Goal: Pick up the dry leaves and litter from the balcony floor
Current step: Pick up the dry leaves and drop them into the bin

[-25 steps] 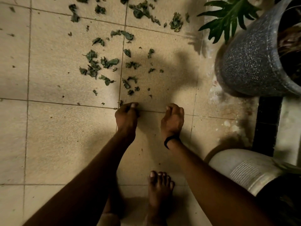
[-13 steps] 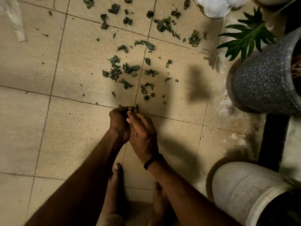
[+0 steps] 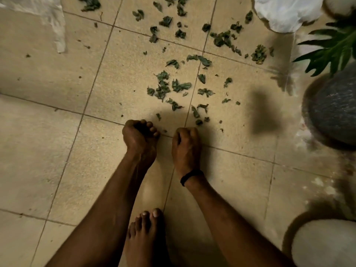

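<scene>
Dry leaves [image 3: 163, 87] are lying scattered across the floor [image 3: 48, 151], just beyond both hands. Nearest, a bare foot [image 3: 146, 228] is standing between the forearms. The left hand [image 3: 139, 135] is curling its fingers into a fist, and what is inside I cannot tell. The right hand [image 3: 185, 145] is bunching its fingers together, tips down on a tile seam. A grey pot [image 3: 335, 112] is sitting at the floor's right edge

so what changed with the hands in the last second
The right hand, pressed against the left hand half a second ago, has moved back to the right, fingers curled down at the floor. The left hand stays a curled fist in place. The dry leaves lie scattered as before.
</scene>
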Demonstrator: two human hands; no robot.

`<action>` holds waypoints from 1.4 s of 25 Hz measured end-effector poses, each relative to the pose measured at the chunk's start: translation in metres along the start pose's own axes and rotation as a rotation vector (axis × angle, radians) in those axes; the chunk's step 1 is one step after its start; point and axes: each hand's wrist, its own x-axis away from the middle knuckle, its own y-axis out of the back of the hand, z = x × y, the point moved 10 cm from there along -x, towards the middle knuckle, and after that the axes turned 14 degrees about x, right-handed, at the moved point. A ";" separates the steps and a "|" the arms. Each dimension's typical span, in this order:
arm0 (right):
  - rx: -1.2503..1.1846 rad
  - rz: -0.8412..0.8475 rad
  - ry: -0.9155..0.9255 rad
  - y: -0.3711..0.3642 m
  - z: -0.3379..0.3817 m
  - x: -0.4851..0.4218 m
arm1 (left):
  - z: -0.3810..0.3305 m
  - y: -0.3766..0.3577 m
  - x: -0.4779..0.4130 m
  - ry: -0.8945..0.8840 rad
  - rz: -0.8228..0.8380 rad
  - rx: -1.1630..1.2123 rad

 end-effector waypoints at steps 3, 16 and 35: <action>-0.244 0.051 -0.194 0.001 -0.005 -0.005 | 0.032 0.087 0.024 -0.230 0.027 -0.806; -0.222 0.204 0.114 0.068 0.061 -0.046 | -0.004 -0.094 -0.003 0.094 0.070 0.385; -0.064 0.170 -0.333 0.030 -0.067 -0.062 | 0.031 -0.070 -0.036 0.018 -0.018 0.138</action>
